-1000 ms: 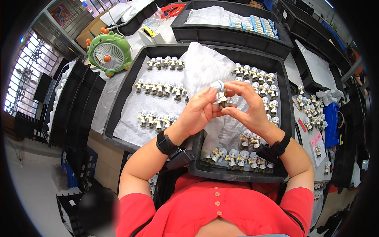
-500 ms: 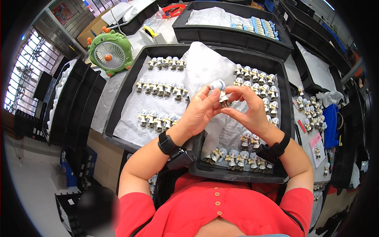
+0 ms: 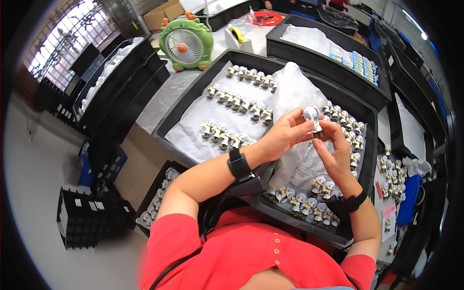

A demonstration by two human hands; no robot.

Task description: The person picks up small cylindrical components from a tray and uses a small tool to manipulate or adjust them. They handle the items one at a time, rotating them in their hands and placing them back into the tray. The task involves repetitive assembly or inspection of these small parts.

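A small figurine (image 3: 312, 116) with pale blue-grey hair, a white outfit and dark feet is held upright between my two hands. My left hand (image 3: 289, 131) is closed around its head and back. The thumb and fingers of my right hand (image 3: 334, 149) pinch it low down, by the feet. Both hands are above the black tray on the right (image 3: 371, 140), where similar figurines (image 3: 309, 205) stand in rows on white paper. More rows of figurines (image 3: 237, 102) are in the black tray on the left (image 3: 166, 126). A raised white sheet (image 3: 296, 89) lies between the two groups.
A green animal-shaped fan (image 3: 187, 43) stands beyond the left tray, with a tape dispenser (image 3: 239, 39) near it. Another black tray (image 3: 319, 55) sits at the back. Loose figurines (image 3: 392, 176) and a blue bin (image 3: 411, 198) are at right. A lower tray (image 3: 145, 222) is beside my left arm.
The view has turned, so the trays and fan appear farther right and tilted. Both hands still hold the figurine, its white back now more toward me. The lower tray at left has come into view.
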